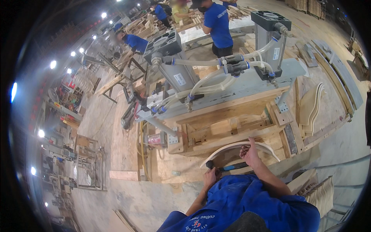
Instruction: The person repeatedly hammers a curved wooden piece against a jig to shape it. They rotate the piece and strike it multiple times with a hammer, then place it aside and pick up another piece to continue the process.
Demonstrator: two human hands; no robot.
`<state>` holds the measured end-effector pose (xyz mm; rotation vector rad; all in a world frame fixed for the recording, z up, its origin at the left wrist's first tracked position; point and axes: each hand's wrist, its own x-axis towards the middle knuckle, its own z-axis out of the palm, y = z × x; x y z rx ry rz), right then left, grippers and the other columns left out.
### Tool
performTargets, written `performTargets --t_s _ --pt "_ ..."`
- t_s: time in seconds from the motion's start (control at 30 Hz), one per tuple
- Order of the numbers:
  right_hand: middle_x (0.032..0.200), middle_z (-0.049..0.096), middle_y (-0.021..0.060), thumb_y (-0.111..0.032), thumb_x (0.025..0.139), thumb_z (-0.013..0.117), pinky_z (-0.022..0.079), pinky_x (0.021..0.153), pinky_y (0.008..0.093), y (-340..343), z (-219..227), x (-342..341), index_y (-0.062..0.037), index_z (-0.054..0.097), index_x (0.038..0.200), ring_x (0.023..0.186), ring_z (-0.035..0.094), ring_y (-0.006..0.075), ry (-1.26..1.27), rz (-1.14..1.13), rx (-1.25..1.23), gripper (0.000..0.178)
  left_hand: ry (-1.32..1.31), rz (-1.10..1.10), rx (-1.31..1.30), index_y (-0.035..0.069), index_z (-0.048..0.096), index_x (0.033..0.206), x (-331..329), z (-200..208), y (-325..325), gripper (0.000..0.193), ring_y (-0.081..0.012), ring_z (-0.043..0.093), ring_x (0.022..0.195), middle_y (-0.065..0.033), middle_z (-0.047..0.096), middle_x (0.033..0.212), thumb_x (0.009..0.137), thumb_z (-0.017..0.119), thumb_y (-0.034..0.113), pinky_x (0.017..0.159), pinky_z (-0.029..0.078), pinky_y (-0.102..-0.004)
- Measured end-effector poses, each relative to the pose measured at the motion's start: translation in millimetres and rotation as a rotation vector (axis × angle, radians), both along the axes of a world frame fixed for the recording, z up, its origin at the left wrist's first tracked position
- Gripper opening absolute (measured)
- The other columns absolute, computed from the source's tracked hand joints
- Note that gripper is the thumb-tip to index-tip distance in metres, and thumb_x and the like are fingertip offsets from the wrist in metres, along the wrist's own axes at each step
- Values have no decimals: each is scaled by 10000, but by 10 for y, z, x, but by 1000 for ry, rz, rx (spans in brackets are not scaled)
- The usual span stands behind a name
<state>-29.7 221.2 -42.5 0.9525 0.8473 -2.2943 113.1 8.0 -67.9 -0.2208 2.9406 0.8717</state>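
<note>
A pale curved wooden strip (266, 147) lies arched on the wooden bench, close in front of my body. My right hand (251, 154) is at the middle of its arch, fingers curled against the wood and one digit stretched up past its edge. My left hand (210, 177) is closed at the strip's left end, around a hammer-like tool with a black head (210, 164) and a blue and black handle (234, 166). This handle points right, below the arch. Part of the left hand's grip is hidden.
Just beyond stands a wooden press frame (228, 137) under a grey beam (235, 91), with two pneumatic cylinders (172, 63) and clear hoses. Curved wooden pieces lean at the right (312, 106), and more are stacked lower right (322, 195). Co-workers in blue (218, 25) stand farther off.
</note>
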Motion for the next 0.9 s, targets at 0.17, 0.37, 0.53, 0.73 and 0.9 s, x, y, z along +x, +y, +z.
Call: performTargets --t_s 0.17,0.37,0.53,0.73,0.9 --pt "653 507 38 -701 789 675 476 609 313 -7 -65 -13 -78 554 714 622 544 193 14 32 36 639 -55 24 11 137 657 929 0 -41 -15 228 -314 669 817 -101 695 848 795 746 298 712 532 -450" --pt "686 523 43 -625 831 698 481 597 313 9 -60 8 -63 562 769 640 554 188 39 20 -34 582 -52 0 -73 141 645 922 -1 -116 -45 229 -335 673 807 -140 670 818 807 729 320 699 529 -468" --pt "664 513 44 -660 809 685 465 616 309 0 11 12 -60 565 746 649 544 181 32 48 26 615 15 7 -92 131 637 962 8 -233 -93 235 -361 667 804 -166 653 837 833 697 317 692 523 -489" --pt "683 513 49 -651 844 652 457 627 327 -16 -11 -20 -46 549 789 659 532 191 31 46 47 616 29 28 -77 122 624 1014 64 -503 -166 281 -383 653 821 -179 648 871 834 690 327 702 509 -512" --pt "743 542 55 -626 867 642 471 639 329 23 -81 -41 -46 542 876 661 532 196 66 106 13 588 -48 67 14 112 603 974 132 -736 -187 255 -371 638 880 -161 655 865 814 702 284 751 508 -495"
